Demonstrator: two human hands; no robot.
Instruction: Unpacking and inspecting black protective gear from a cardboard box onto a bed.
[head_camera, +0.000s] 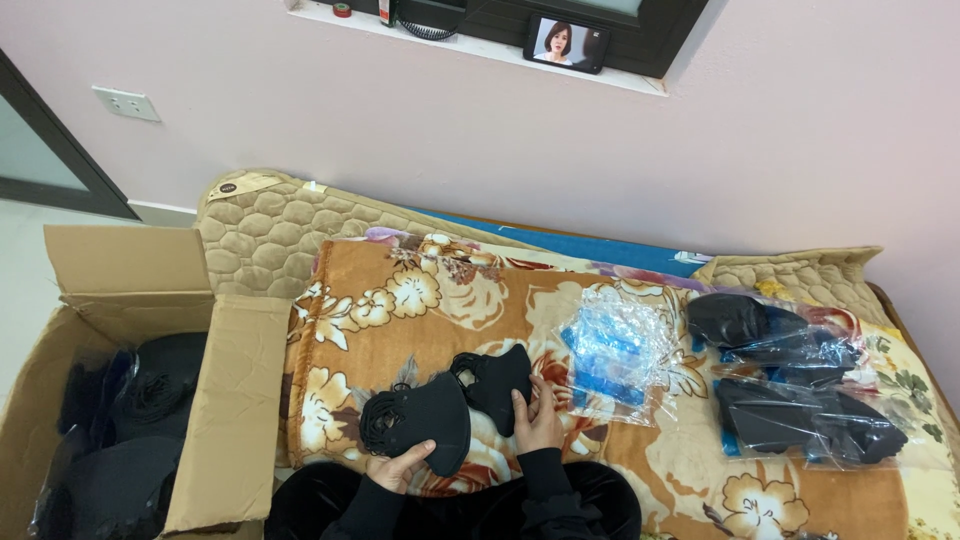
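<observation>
Left hand (402, 466) curls up from below around the lower edge of a black mask stack (422, 420), fingers closed on it, so the stack rests partly on the palm and partly on the flowered blanket (400, 300) that covers the bed. Right hand (537, 418) lies just to the right, fingers bent over the right edge of a second black mask (495, 380), pressing or gripping it against the blanket; how firmly the hand has closed on it cannot be told from this angle. The two black pieces touch or overlap near the middle, between the hands. The stack in the left hand has its long axis running from lower left to upper right, ear loops bunched at its left end; the second mask lies up and to the right of it, nearer the right hand.

Further right on the blanket, apart from both hands, lies a heap of clear plastic bags (612, 355) with blue showing through, and beyond it, well apart, two filled bags of black masks (790, 385). The right hand is plainly the nearer one to these. To the left of the bed stands an open cardboard box (130, 300) with more black masks inside, closer to the left hand. A quilted beige mattress pad (262, 235) shows beyond the blanket, against the pink wall (500, 140)
</observation>
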